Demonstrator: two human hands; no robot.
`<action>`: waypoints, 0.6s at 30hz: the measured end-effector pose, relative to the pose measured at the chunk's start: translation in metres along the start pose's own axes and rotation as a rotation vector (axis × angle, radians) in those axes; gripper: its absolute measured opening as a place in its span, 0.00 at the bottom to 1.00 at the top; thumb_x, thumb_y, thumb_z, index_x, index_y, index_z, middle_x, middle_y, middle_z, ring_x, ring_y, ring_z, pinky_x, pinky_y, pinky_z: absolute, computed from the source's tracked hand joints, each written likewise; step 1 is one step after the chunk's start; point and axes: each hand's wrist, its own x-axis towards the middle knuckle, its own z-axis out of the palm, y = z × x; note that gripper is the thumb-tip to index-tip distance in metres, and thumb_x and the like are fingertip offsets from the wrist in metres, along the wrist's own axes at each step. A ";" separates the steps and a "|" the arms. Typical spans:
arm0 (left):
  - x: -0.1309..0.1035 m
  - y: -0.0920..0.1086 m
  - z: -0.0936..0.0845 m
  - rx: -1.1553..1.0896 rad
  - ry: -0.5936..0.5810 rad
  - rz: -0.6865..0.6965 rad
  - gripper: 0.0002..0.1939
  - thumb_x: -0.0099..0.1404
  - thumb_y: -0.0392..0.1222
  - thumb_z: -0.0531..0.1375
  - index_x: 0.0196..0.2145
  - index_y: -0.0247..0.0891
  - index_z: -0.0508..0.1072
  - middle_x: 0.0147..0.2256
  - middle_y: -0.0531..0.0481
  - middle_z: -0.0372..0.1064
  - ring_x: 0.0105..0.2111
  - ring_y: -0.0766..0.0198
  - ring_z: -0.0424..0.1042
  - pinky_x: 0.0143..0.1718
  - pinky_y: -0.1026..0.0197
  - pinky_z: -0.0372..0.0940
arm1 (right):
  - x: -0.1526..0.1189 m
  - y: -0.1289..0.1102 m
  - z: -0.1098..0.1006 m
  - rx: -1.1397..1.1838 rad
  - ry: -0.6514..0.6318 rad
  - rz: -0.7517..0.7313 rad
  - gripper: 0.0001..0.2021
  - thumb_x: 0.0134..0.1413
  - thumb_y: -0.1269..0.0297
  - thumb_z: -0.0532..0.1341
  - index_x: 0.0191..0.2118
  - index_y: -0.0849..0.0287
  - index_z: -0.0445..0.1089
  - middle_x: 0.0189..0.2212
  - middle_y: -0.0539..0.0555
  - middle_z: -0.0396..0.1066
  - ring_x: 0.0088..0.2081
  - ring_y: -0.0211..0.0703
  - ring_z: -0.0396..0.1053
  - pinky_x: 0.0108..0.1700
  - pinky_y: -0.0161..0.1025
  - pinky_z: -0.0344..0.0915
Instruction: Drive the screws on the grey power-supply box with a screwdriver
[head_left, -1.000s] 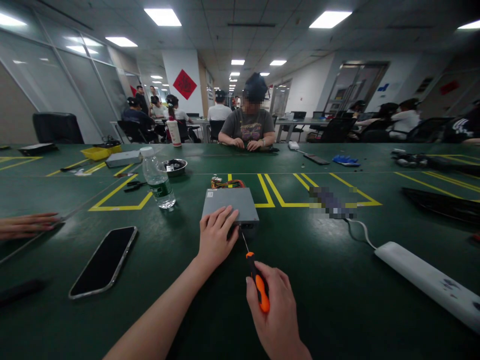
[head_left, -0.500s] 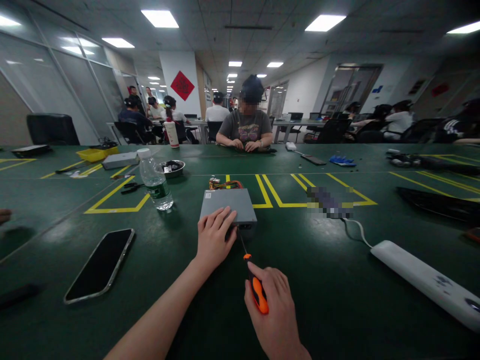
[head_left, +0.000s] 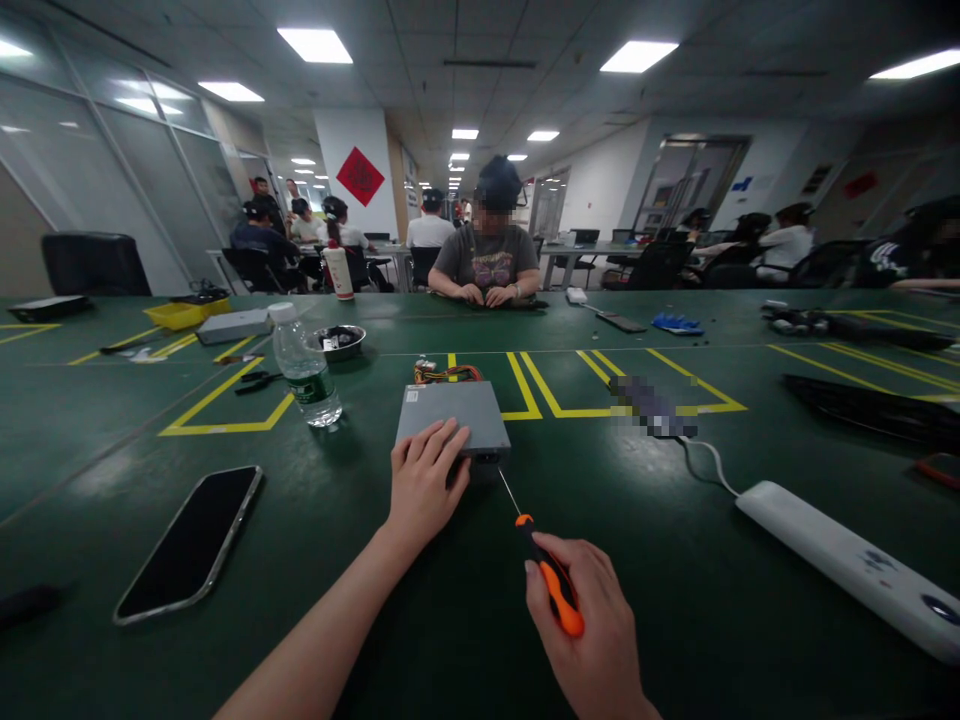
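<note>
A grey metal power supply unit (head_left: 457, 405) lies on the green table, its bundle of coloured wires (head_left: 448, 373) at the far side. My left hand (head_left: 429, 475) rests on its near left part, fingers spread over the top and thumb down by the front face. In my right hand (head_left: 589, 610) is a screwdriver (head_left: 556, 585) with an orange and black handle, fingers wrapped round it. The thin shaft points up and left toward the front right corner of the unit; whether the tip touches it I cannot tell.
Left of the unit stand a water bottle (head_left: 304, 370) and a metal bowl (head_left: 341, 342). A phone (head_left: 191, 540) lies at near left. On the right are a white power strip (head_left: 840, 560) and its cable. Across the table sits a person (head_left: 487, 250).
My right hand has moved right with the screwdriver, and the tip has shifted from below the socket to the unit's right front corner. The left hand stays on the unit.
</note>
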 end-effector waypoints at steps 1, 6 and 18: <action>0.000 0.000 0.000 0.002 -0.002 -0.003 0.19 0.63 0.43 0.53 0.52 0.47 0.64 0.53 0.49 0.64 0.53 0.54 0.61 0.49 0.50 0.53 | -0.001 0.002 -0.001 -0.008 0.012 0.004 0.09 0.55 0.65 0.54 0.42 0.58 0.64 0.31 0.52 0.69 0.33 0.41 0.69 0.37 0.42 0.67; 0.000 -0.001 0.000 0.007 -0.013 -0.006 0.18 0.63 0.43 0.53 0.52 0.46 0.64 0.53 0.50 0.63 0.53 0.56 0.60 0.49 0.50 0.52 | -0.004 0.005 0.002 -0.038 0.018 0.001 0.10 0.56 0.64 0.54 0.44 0.57 0.63 0.31 0.52 0.70 0.34 0.42 0.69 0.38 0.44 0.67; 0.001 0.001 0.000 0.007 0.018 0.004 0.19 0.62 0.42 0.54 0.52 0.47 0.65 0.52 0.48 0.65 0.52 0.54 0.62 0.49 0.50 0.53 | -0.003 0.005 0.004 -0.040 0.027 0.032 0.10 0.56 0.63 0.54 0.44 0.57 0.63 0.31 0.52 0.70 0.34 0.42 0.70 0.37 0.42 0.66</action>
